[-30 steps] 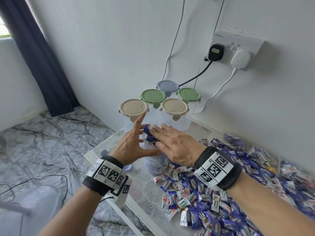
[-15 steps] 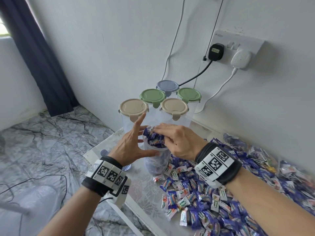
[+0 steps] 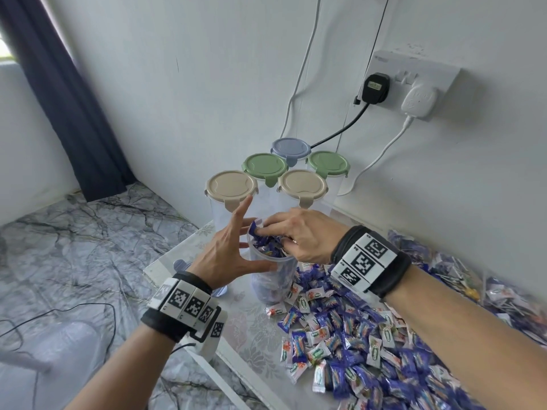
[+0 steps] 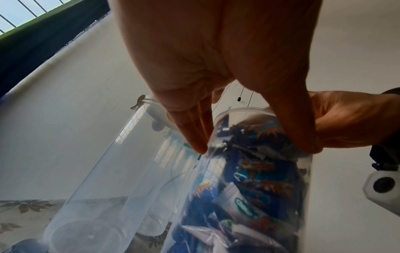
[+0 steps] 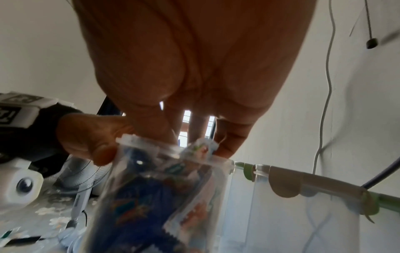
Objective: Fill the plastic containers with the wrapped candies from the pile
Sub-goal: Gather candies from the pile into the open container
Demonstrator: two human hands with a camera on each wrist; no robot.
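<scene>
dark curtain point(image 3: 68, 113) left | wall socket point(image 3: 414, 75), black plug point(image 3: 375, 90), white adapter point(image 3: 420, 100) | marble floor point(image 3: 88, 247)

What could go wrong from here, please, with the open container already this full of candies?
1. The candies reach the rim of the open container; as the right hand works at the top, some may spill.
2. The left hand steadies the container with thumb and fingers only, and it could tip.
3. The lidded containers stand close behind; a nudge might knock them.
</scene>
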